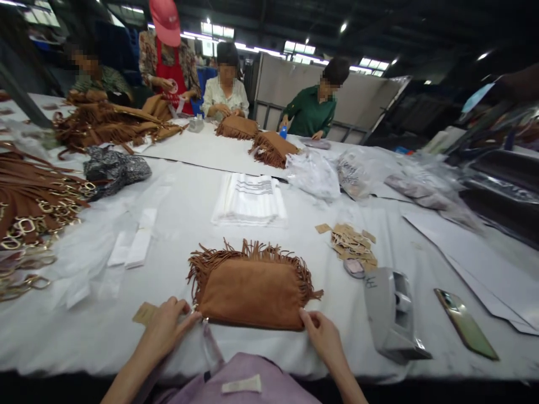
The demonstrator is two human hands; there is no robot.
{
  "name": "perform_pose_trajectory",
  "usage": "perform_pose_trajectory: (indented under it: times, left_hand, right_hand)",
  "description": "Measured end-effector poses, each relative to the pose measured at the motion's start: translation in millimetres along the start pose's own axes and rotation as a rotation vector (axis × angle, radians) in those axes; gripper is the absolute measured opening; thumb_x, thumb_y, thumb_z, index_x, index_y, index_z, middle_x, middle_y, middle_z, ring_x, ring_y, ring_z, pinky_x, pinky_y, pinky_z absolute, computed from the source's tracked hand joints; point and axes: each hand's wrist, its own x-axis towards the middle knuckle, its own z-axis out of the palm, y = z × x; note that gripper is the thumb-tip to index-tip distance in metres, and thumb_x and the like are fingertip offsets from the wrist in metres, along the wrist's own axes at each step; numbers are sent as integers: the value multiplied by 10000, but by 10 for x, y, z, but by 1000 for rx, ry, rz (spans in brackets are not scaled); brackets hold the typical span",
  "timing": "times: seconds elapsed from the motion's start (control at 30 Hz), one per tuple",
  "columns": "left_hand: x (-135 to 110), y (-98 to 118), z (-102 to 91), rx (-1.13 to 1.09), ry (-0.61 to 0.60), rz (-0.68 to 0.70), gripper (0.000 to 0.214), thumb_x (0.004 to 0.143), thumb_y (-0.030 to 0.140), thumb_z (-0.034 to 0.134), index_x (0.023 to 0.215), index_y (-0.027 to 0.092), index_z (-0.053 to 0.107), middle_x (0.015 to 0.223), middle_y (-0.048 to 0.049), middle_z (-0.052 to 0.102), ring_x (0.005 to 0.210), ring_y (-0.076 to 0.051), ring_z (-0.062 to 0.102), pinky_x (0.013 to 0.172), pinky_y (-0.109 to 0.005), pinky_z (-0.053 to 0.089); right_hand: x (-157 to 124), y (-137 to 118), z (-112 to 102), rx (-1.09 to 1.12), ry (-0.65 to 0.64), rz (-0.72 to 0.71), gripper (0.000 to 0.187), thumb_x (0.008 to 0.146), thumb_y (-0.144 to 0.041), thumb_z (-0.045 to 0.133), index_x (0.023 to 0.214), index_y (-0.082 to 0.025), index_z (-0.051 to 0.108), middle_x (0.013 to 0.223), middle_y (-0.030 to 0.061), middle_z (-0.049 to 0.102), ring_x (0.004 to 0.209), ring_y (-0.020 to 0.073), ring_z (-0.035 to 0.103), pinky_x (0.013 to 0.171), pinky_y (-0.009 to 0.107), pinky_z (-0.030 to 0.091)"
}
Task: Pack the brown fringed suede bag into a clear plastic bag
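Note:
A brown suede bag point(250, 289) with fringe along its top and sides lies flat on the white table point(177, 224) right in front of me. My left hand point(166, 325) pinches the bag's near left corner, where a small metal piece shows, and rests beside a tan paper tag point(144, 313). My right hand point(322, 336) grips the bag's near right corner with closed fingers.
A tape dispenser point(391, 314) and a phone point(465, 331) lie to the right, with loose tan tags point(353, 247) behind them. Folded white bags point(250, 199) sit beyond the bag. Brown straps with gold buckles point(29, 207) pile up at left. Several people work across the table.

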Motion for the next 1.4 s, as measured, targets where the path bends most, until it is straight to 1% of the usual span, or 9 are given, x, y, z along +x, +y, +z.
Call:
perform_pose_trajectory:
  times: [0.27,0.4,0.53,0.7,0.83,0.93,1.1,1.23,1.4]
  left_hand:
    - [-44,325,62,-415,72,-153,387,769,557,600,646,197,536,623,-1,570,633,-194,541,621,-304,398]
    - [-73,450,95,-927,123,-438,429,629,546,757,735,175,570,650,2,621,616,-166,579,611,-282,461]
    - [-75,481,13,-1321,-55,-568,418,657,468,794,810,105,655,733,-58,673,601,-120,603,583,-216,491]
    - [71,448,-129,-1496,-288,-748,369,832,482,635,808,114,650,624,-40,642,439,-71,520,383,-145,383]
    - [144,406,-137,-1482,-551,-703,598,827,668,499,682,103,633,554,-59,633,350,-55,426,345,-154,331]
    - [90,397,-184,-1354,-697,-624,722,764,789,425,661,111,652,517,-78,632,418,-135,535,402,-220,417]
    - [-15,488,-322,-1323,-579,-410,484,777,602,628,952,156,696,807,-72,735,719,-199,673,681,-299,545]
    - [164,587,-219,-1429,-504,-378,440,747,454,729,1063,156,661,1012,-103,724,954,-243,676,858,-344,540]
    - [422,622,-8,-1519,-410,-417,432,697,352,775,1032,107,656,938,-126,737,861,-248,704,805,-348,570]
  right_hand:
    - [104,-49,6,41,-67,42,326,678,-532,633,578,-222,635,591,30,670,644,232,625,653,339,445]
    - [90,7,50,460,-174,282,312,619,-495,750,675,-202,658,663,25,702,655,197,644,612,298,508]
    - [-37,37,61,938,-285,559,359,541,-362,867,807,-207,681,803,16,744,681,154,671,646,239,565]
    - [-151,-64,-28,1128,-495,698,312,546,-237,882,770,-214,667,793,9,749,669,144,693,633,194,583]
    - [-51,-196,-58,1158,-523,756,282,582,-189,861,755,-215,640,775,19,745,564,130,667,530,185,569]
    - [24,-264,-69,1148,-518,778,276,629,-231,841,797,-222,623,735,3,732,476,113,626,449,186,541]
    - [-23,-270,-43,1109,-575,868,269,671,-239,814,845,-191,614,758,33,741,533,130,656,490,208,557]
    - [88,-347,83,1146,-593,622,363,624,-153,813,950,-158,654,951,76,751,864,209,705,773,299,588]
    - [357,-495,88,1166,-518,470,370,561,-119,804,910,-139,684,929,75,757,934,236,692,893,332,538]
